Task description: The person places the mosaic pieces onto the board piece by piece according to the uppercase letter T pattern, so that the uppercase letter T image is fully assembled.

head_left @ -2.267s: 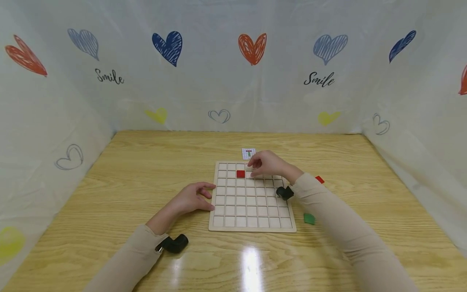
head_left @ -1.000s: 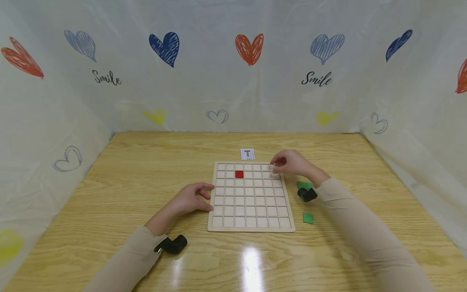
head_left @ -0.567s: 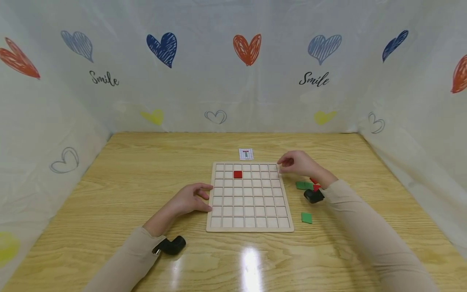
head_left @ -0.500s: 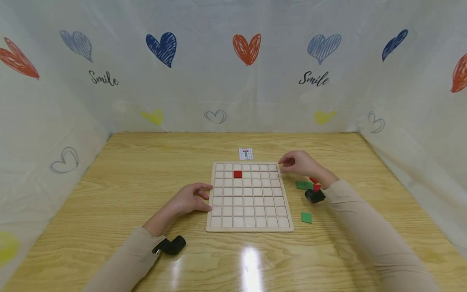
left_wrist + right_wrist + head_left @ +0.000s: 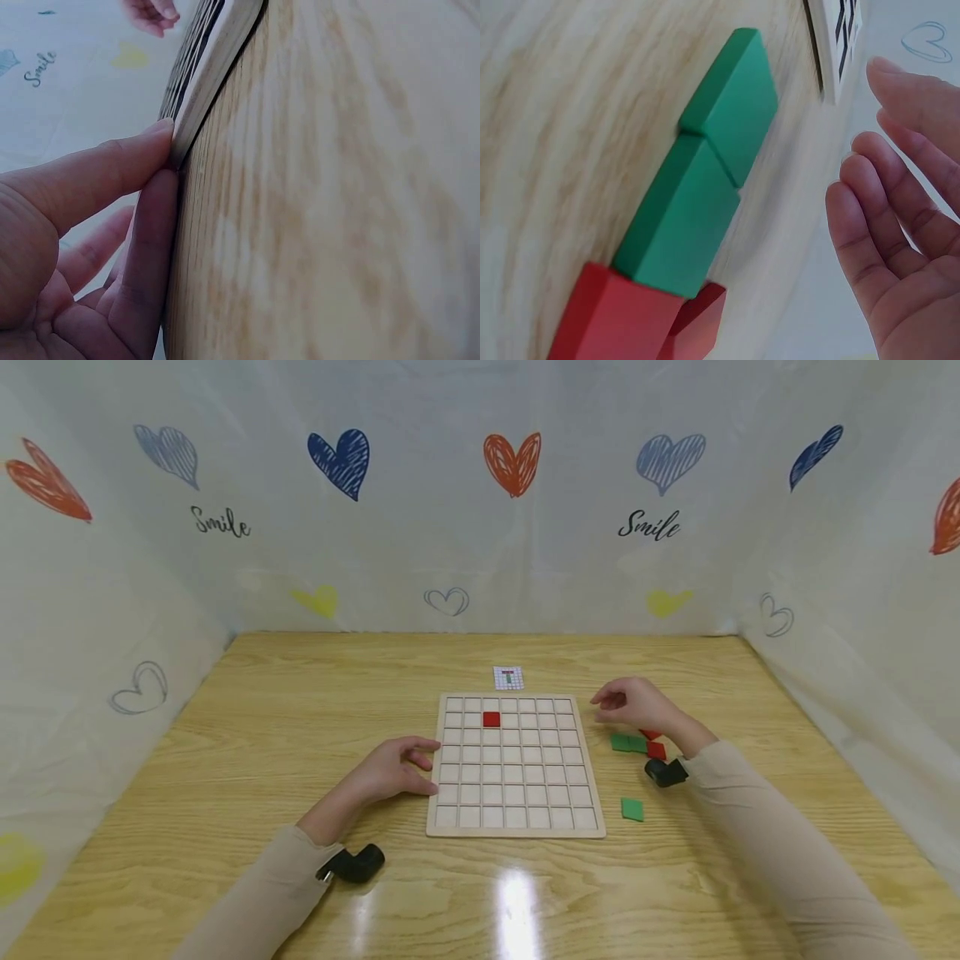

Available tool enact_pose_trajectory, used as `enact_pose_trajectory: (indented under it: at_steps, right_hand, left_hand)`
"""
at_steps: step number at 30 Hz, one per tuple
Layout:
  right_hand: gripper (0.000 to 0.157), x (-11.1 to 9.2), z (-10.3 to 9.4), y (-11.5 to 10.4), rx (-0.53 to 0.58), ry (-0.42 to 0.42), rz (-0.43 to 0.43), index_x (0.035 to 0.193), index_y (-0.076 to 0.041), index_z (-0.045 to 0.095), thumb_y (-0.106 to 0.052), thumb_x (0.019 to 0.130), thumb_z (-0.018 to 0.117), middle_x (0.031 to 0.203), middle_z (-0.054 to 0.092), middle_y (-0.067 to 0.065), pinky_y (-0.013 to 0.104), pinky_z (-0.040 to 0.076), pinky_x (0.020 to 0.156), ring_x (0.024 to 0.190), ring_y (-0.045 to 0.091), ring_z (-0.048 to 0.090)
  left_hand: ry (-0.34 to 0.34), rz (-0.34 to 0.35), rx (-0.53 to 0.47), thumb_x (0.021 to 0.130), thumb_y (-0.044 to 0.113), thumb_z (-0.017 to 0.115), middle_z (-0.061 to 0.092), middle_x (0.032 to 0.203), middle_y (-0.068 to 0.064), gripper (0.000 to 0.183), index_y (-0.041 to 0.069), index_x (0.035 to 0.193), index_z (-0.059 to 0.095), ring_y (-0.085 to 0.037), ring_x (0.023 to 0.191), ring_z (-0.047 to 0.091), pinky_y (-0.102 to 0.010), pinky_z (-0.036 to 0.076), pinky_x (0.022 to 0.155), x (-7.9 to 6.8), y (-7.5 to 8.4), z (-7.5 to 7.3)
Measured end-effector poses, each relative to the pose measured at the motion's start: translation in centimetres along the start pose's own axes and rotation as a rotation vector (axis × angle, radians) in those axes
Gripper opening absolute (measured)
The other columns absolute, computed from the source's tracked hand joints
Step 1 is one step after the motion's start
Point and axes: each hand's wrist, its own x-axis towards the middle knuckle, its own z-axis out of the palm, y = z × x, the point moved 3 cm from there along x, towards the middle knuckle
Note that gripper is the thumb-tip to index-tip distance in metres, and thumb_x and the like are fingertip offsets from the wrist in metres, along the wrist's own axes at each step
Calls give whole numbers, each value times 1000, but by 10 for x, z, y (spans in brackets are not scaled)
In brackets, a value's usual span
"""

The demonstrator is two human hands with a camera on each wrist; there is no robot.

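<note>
A pale wooden grid board (image 5: 523, 796) lies on the table, with one red square tile (image 5: 491, 719) in its second row from the back, third column. My left hand (image 5: 393, 767) is at the board's left edge, thumb and fingertips touching its side, fingers loosely extended. To the right of the board, my right hand (image 5: 636, 703) hovers with relaxed fingers and nothing between them. Just below it lie two green tiles (image 5: 679, 214) side by side, a red tile (image 5: 619, 315) against them, and another red tile (image 5: 697, 326) partly covered in the head view.
A single green tile (image 5: 632, 809) lies near the board's front right. Behind the board is a small grid card (image 5: 508, 677) printed with a red and green T. White cloth walls (image 5: 480, 552) with hearts enclose the wooden table (image 5: 315, 693).
My right hand has moved from over the board near the red tile rightward, off the board, toward the loose tiles, uncovering more of them. The left hand keeps its place at the board's edge.
</note>
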Motion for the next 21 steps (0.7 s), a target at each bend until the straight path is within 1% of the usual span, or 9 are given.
enact_pose_trajectory:
  at_steps: [8,14,21]
  right_hand:
    - [26,-13,-4,6,3,3,37,102,5,66,-11,82,72,92,65,10,39,48,76,84,24,60]
    - [26,-19,-6,13,-8,18,54,102,4,67,-11,81,73,88,64,6,36,48,73,81,21,60]
    - [26,-27,-12,18,-19,34,41,102,5,67,-10,81,72,87,64,6,34,48,71,79,20,60]
  left_hand:
    - [-4,4,-5,72,0,79,56,96,-14,63,-5,128,50,-15,68,57,-29,47,65,-1,1,0]
    - [0,1,1,71,0,79,55,95,-14,63,-5,127,50,-15,68,56,-29,47,64,-1,1,0]
    - [5,4,10,71,0,79,56,94,-14,63,-5,127,51,-15,67,55,-29,47,63,-1,1,0]
